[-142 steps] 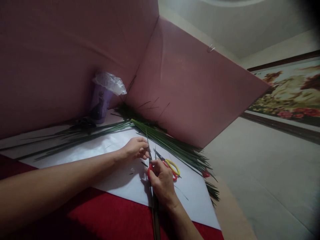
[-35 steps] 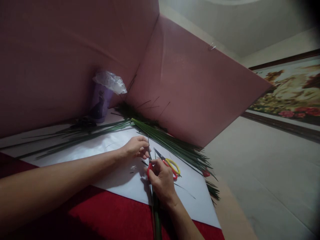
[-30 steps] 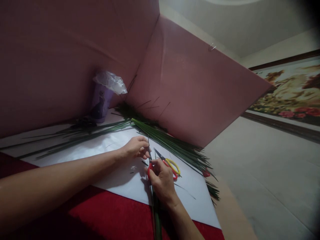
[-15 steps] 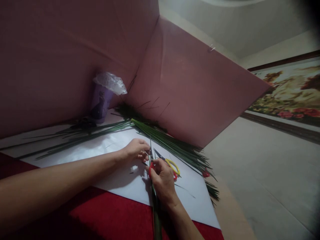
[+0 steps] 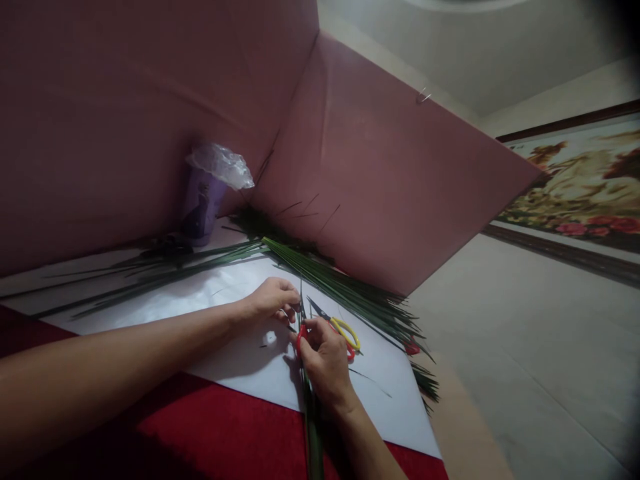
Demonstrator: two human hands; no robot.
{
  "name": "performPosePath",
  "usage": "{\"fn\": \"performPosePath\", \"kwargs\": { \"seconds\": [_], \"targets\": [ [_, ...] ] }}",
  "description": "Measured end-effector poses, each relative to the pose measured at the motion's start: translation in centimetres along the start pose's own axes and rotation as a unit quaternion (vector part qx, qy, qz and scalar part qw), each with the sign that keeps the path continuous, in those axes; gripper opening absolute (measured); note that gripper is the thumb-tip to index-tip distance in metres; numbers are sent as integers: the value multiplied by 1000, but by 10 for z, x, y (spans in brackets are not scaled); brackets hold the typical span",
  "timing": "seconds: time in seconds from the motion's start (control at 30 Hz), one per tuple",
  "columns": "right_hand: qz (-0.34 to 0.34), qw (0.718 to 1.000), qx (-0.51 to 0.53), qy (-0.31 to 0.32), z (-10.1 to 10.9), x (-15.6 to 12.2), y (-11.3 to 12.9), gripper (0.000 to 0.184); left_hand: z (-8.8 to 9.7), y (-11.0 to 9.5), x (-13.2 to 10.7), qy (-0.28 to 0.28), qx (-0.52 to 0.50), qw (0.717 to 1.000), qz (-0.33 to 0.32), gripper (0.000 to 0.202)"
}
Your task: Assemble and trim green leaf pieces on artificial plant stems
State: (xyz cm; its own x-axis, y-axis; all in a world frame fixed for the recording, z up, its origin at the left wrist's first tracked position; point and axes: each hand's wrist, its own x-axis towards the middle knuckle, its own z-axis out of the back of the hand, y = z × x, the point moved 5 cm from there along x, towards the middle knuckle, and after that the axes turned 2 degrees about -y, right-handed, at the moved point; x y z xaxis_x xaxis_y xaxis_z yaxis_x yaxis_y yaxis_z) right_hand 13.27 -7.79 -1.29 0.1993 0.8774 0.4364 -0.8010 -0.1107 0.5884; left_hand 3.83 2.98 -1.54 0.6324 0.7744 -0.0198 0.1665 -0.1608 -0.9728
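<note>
My right hand [image 5: 327,363] grips a small pair of scissors with red handles [image 5: 301,341], the dark blades pointing away from me. The fingers of my left hand [image 5: 276,299] are pinched close beside those blades; what they hold is too small to make out. Long green leaf blades [image 5: 313,433] run from the bottom edge up beneath my right hand. Just past that hand, a second pair of scissors with yellow and red handles [image 5: 346,333] lies on the white sheet [image 5: 235,367]. A small white scrap [image 5: 269,338] rests below my left hand.
A large bundle of green leaves [image 5: 340,280] spreads across the sheet's far side, with more leaves [image 5: 165,283] fanning left. Behind stands a purple cup [image 5: 203,207] topped with clear plastic [image 5: 223,165]. Pink panels [image 5: 380,167] rise at the back; red cloth [image 5: 225,427] lies in front.
Both hands stay nearly in place, with only slight finger movement. A thin pale strand by my left fingertips is no longer clearly visible.
</note>
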Motion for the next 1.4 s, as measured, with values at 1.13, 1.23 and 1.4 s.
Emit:
{"fn": "performPosePath", "kwargs": {
  "seconds": [1.13, 1.23, 1.4],
  "targets": [
    [-34, 997, 66, -2, 4, 0, 7, 12, -6, -6, -2, 40, 88, 995, -16, 3],
    [-35, 997, 75, -1, 3, 1, 7, 12, -5, -3, 0, 47, 87, 995, -22, 3],
    [-29, 997, 66, 0, 2, 0, 3, 14, -7, 3, -1, 71, 106, 991, -28, 4]
  ]
}}
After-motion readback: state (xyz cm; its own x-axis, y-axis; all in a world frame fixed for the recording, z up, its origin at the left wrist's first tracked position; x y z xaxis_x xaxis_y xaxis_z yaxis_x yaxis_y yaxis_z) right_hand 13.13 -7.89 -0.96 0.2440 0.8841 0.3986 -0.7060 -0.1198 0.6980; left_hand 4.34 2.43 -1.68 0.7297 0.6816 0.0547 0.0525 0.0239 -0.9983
